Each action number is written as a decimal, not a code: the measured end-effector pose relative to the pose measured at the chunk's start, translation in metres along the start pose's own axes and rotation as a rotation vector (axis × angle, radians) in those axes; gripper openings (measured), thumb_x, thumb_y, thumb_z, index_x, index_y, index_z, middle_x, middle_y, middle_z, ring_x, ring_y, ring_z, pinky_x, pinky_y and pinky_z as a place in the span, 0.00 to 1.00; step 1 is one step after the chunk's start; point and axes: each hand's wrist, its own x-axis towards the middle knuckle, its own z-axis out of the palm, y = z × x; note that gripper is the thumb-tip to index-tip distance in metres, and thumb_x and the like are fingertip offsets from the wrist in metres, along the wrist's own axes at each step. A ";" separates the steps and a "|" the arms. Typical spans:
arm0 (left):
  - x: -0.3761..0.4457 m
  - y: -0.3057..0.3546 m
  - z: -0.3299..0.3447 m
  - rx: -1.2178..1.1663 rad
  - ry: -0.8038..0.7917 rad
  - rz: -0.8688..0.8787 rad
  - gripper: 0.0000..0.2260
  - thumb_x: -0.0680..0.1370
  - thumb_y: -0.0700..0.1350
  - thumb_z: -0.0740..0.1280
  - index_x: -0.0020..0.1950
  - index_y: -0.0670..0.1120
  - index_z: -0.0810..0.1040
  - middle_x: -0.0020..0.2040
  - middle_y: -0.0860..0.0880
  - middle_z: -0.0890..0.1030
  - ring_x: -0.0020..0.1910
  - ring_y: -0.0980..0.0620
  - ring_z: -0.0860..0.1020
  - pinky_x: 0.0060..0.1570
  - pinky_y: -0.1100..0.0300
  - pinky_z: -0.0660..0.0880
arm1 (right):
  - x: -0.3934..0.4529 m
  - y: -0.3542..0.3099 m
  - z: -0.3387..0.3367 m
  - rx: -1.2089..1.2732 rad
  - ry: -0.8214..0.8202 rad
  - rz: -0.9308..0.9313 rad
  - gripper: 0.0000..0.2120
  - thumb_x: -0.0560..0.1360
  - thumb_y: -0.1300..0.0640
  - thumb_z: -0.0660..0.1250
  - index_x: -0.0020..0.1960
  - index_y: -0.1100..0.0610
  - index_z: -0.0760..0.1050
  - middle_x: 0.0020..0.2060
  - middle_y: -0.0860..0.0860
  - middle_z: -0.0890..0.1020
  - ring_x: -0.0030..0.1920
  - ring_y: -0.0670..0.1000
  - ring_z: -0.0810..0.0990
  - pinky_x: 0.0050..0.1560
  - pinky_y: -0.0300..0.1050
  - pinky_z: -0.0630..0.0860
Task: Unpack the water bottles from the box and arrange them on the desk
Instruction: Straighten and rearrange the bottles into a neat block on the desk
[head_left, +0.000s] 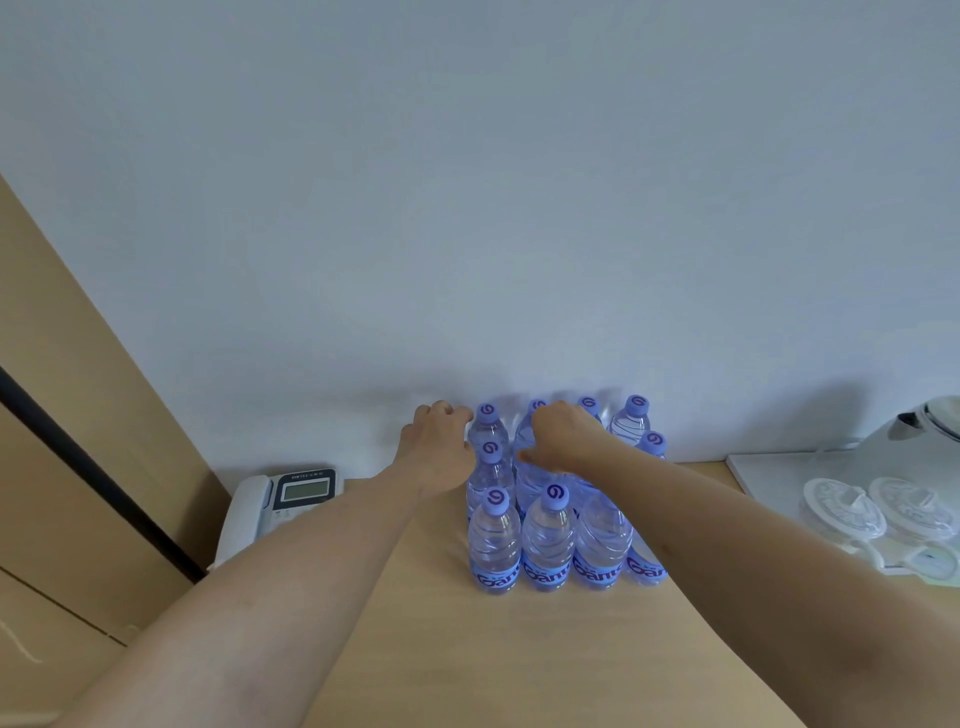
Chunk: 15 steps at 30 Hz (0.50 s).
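So the water bottles (545, 540) are already stood upright in a tight block on the desk (519, 665), pushed back against the wall (467, 208), and no box is seen anywhere in this view. The left hand (436, 441) is laid against the left side of the block at the back, fingers curled round toward the rear bottle, though whether it's actually gripped can't be told. The right hand (558, 434) is reached in over the middle of the pack with fingers bent down among the caps; what's pinched there, if anything, is hidden. Biggest risk from here, probably: the bottles are packed touching each other, so one nudged sideways could get the neighbours knocked over like dominoes, and the front row sits closer to open desk where a roll isn't stopped by anything. The phone (280, 499) on the left and the kettle (930, 426) and lidded cups (878, 506) on the right are kept well apart. On the labels, "Gan" is readable, the rest is cut off; a swirl logo is printed on each purple cap.
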 end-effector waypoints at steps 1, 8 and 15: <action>0.000 0.000 0.000 -0.003 -0.003 0.000 0.20 0.76 0.44 0.60 0.69 0.49 0.69 0.66 0.46 0.71 0.65 0.44 0.66 0.57 0.51 0.69 | 0.000 -0.001 0.000 -0.024 0.016 -0.014 0.20 0.73 0.49 0.70 0.31 0.55 0.64 0.31 0.51 0.71 0.28 0.48 0.67 0.24 0.41 0.61; -0.001 -0.004 -0.001 -0.013 0.003 -0.010 0.21 0.77 0.44 0.60 0.70 0.49 0.69 0.66 0.46 0.71 0.65 0.44 0.66 0.58 0.51 0.70 | -0.001 -0.004 -0.007 -0.048 -0.070 -0.030 0.09 0.72 0.65 0.67 0.51 0.62 0.82 0.47 0.58 0.83 0.46 0.58 0.81 0.42 0.47 0.80; -0.001 -0.004 0.000 -0.013 0.007 0.005 0.20 0.76 0.44 0.60 0.69 0.49 0.69 0.65 0.46 0.71 0.64 0.44 0.66 0.58 0.51 0.70 | -0.002 0.004 -0.004 -0.001 -0.022 0.003 0.22 0.70 0.45 0.73 0.31 0.57 0.66 0.27 0.51 0.71 0.25 0.48 0.70 0.23 0.41 0.67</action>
